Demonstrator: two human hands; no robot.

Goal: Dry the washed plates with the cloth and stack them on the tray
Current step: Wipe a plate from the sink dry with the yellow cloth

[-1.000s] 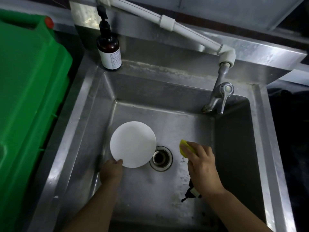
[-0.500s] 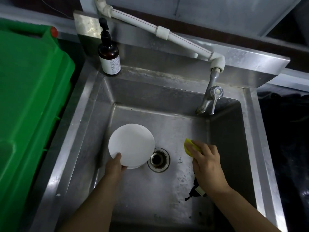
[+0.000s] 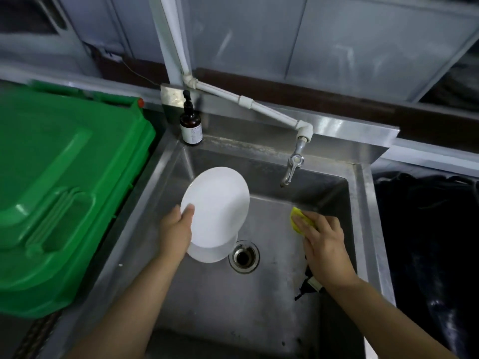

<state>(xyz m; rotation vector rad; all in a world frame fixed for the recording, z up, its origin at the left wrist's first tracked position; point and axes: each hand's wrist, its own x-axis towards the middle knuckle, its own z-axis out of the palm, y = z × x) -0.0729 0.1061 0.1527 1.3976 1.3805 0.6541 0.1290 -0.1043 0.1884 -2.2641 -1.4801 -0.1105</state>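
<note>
Stainless steel forms the deep square sink point(image 3: 298, 301) filling the view, with a round drain point(image 3: 244, 256) in the middle of its floor and a metal tap point(image 3: 292, 168) on a white plastic pipe point(image 3: 248, 102) hanging over its far edge. At the sink's far left corner stands a brown pump bottle with a white label point(image 3: 191, 124). A large green plastic bin lid point(image 3: 59, 187) lies beyond the sink's left edge.

Over the left part of the basin the left hand point(image 3: 176, 230) grips a round white plate point(image 3: 215, 198) by its near left rim, thumb on the face, the plate tilted up. A second white plate point(image 3: 211, 253) lies beneath it, just left of the drain. Near the sink's right wall the right hand point(image 3: 325, 244) rests with fingers straight and flat on a yellow cloth point(image 3: 298, 220), pressing it to the floor. A small dark object point(image 3: 308, 286) lies partly under that wrist.
</note>
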